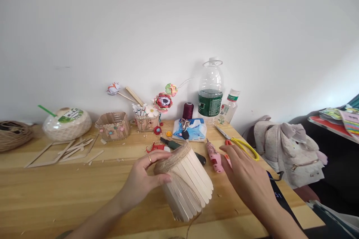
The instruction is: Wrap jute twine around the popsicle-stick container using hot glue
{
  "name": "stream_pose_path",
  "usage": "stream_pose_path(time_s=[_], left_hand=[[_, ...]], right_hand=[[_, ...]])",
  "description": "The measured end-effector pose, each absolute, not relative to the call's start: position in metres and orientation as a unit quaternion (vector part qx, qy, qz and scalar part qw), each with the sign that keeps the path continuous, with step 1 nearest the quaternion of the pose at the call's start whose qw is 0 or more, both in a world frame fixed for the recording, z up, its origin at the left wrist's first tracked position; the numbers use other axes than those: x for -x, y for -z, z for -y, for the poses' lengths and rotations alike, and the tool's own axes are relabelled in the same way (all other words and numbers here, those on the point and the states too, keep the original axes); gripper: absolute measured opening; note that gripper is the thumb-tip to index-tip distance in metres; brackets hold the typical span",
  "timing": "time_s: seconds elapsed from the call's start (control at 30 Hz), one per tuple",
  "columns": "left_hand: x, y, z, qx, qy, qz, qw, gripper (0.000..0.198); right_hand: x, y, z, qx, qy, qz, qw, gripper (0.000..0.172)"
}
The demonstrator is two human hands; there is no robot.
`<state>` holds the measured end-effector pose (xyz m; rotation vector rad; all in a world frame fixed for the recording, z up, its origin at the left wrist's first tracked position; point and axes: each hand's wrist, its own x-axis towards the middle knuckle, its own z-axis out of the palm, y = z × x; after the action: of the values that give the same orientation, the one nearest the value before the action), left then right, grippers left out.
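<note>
My left hand (151,171) grips a craft-stick holder (190,186) at its twine-wrapped end, thumb on the near side and fingers over the rim. The holder is tilted, its rounded stick ends pointing down and right. Jute twine (179,156) is wound around that end, and a loose strand crosses the sticks and trails below. My right hand (244,170) is open, fingers stretched out beside a pink glue gun (214,158). Orange-red parts show near its fingers, partly hidden by them. Just beyond lie yellow-handled scissors (244,147).
Loose craft sticks (74,151) lie at left, near a twine coil (14,134) and a wrapped coconut (67,123). Behind stand a decorated basket (113,129), paper flowers (163,101), a thread spool (188,111), a wipes pack (190,129) and a large bottle (210,97). A backpack (288,153) sits at right.
</note>
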<state>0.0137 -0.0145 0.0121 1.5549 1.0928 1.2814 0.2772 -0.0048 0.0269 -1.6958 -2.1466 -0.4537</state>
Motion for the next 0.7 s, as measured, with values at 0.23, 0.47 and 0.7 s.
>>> stream_pose_path(time_s=[0.23,0.47,0.7], left_hand=[[-0.012,-0.015,0.015,-0.612,-0.526,-0.447,0.387,0.038],[-0.012,-0.015,0.015,-0.627,-0.526,-0.435,0.375,0.036],[-0.011,-0.013,0.018,-0.647,-0.522,-0.42,0.365,0.037]], right_hand=[[-0.226,-0.049,0.045,0.396,0.053,0.857,0.325,0.031],[-0.225,-0.061,0.038,0.444,-0.104,0.832,0.317,0.019],[-0.219,-0.1,0.032,0.367,-0.577,0.641,0.349,0.022]])
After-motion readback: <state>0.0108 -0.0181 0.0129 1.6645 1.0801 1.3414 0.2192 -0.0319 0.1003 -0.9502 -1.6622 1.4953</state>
